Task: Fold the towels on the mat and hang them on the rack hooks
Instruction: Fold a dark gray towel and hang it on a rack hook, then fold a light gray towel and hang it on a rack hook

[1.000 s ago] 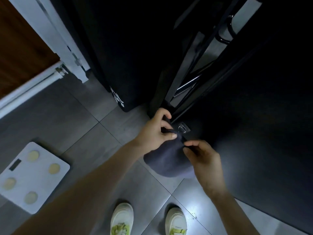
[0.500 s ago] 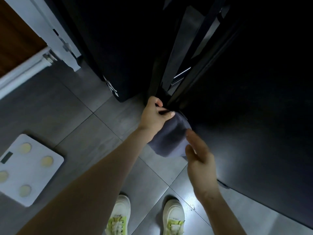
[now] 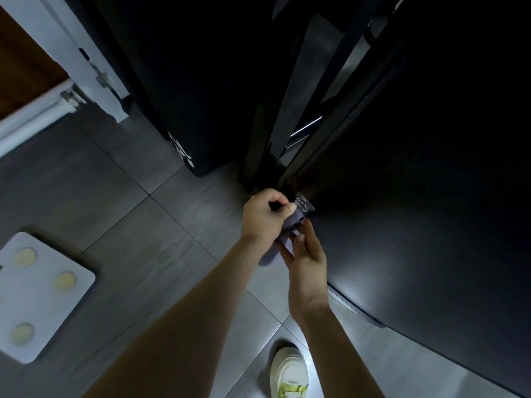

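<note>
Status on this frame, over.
Left hand pinching grey towel at hook. Right hand against towel below, grip unclear. Nothing in the way.

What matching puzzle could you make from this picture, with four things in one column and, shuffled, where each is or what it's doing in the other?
Things:
1. left hand
2. grey towel
3. bathroom scale
4. shoe

Places or states:
a. lies on the floor tiles at the far left
b. pinches the towel's top by the hook
c. white with yellow-green laces, at the bottom edge
d. touched lower down by the right hand

Pairs: 1-b, 2-d, 3-a, 4-c
</note>
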